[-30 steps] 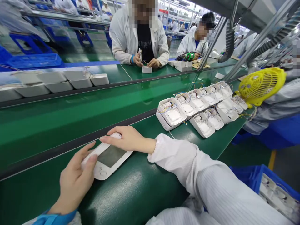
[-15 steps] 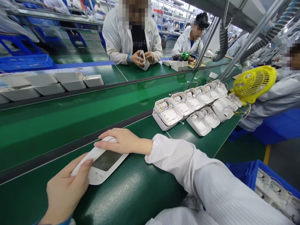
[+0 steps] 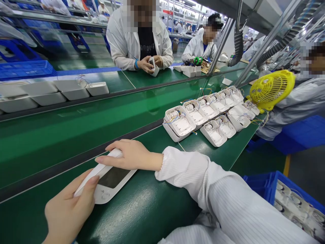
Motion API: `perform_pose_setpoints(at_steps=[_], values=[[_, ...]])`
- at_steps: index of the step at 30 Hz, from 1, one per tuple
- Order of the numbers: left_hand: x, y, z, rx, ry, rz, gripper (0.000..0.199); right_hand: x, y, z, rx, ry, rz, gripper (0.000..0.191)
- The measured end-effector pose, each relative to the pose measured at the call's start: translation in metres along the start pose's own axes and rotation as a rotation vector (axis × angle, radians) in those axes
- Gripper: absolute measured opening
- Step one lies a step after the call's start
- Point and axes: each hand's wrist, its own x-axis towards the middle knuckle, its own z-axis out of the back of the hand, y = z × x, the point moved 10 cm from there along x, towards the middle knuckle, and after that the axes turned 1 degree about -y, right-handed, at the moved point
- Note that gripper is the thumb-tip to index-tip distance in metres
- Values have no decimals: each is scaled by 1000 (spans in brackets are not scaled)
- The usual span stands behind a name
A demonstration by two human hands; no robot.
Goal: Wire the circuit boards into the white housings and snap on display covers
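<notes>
Basically, 2 hands, L (image 3: 69,205) & R (image 3: 132,155), on 1 white device (image 3: 111,181).

yellow fan (image 3: 273,89); white striped sleeve (image 3: 228,193); green table (image 3: 132,210)

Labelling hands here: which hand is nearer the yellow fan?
Right. The right hand touches the white device, left of the fan; the left hand, farther left, grips the device.

Green bench (image 3: 142,203); wired white casings (image 3: 179,122) in rows.
</notes>
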Motion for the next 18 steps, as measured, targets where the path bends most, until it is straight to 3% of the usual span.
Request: perform_pose_setpoints(at_steps=[11, 16, 18], values=[[-24, -35, 4, -34, -30, -148, 34, -2, 1, 6, -24, -59, 37, 45], [-13, -21, 5, -22, -48, -84, 37, -4, 6, 7, 64, -62, 82, 43], [-7, -6, 3, -16, -50, -11, 38, -5, 6, 8, 76, -71, 89, 54]])
